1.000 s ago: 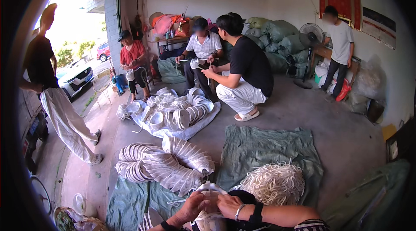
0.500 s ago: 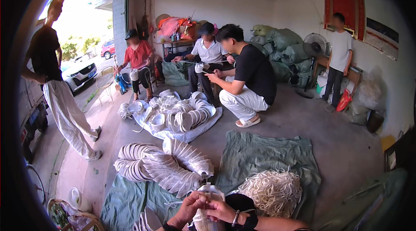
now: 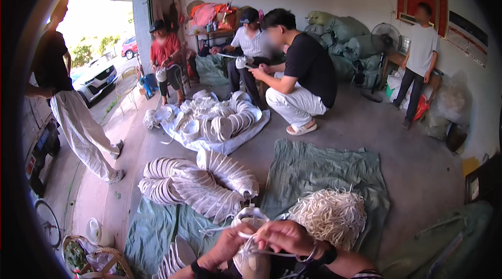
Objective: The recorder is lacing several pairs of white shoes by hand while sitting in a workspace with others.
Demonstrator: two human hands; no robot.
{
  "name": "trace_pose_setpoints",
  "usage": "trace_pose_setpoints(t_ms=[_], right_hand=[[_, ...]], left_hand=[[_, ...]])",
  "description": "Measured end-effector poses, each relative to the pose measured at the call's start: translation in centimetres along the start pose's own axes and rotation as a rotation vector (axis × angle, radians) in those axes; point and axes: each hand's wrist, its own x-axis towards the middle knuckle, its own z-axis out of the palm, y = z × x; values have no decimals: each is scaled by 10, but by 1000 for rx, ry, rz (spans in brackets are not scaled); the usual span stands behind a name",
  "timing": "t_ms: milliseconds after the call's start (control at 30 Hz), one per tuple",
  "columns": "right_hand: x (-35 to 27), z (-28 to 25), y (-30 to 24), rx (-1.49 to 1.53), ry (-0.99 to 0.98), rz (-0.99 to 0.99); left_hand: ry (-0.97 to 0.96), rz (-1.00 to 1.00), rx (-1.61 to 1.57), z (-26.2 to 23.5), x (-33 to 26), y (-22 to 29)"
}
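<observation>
A pale shoe upper (image 3: 252,267) is low in the view, under my two hands. My left hand (image 3: 229,243), fingers pinched, grips a white shoelace (image 3: 247,247) at the upper's left side. On the other side, my right hand (image 3: 286,237) pinches the lace too, with strands trailing below its fingers. Just beyond my hands a rounded white rim (image 3: 250,213) shows, partly hidden by them. A heap of loose cream laces (image 3: 328,219) lies to the right. Ahead, nested shoe uppers (image 3: 196,187) lie in long curved rows.
Green woven sheets (image 3: 324,164) cover the floor ahead; a white sheet (image 3: 235,145) with more uppers lies beyond. One person squats (image 3: 303,83), two sit behind, and two stand at the sides. A basket (image 3: 112,263) and white bucket (image 3: 98,233) are at lower left.
My right hand has moved right and up, apart from the left, drawing out lace strands. The whole view has shifted slightly. Across the room, a seated person's arm has drawn in.
</observation>
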Motion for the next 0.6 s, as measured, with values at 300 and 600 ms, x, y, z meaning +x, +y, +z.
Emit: trace_pose_setpoints(t_ms=[300,600], right_hand=[[-222,-295,-5,304,1216,-229],[-104,-162,89,251,748,78]], left_hand=[[1188,51,-1020,-265,-132,-59],[436,-249,56,-40,-51,-2]])
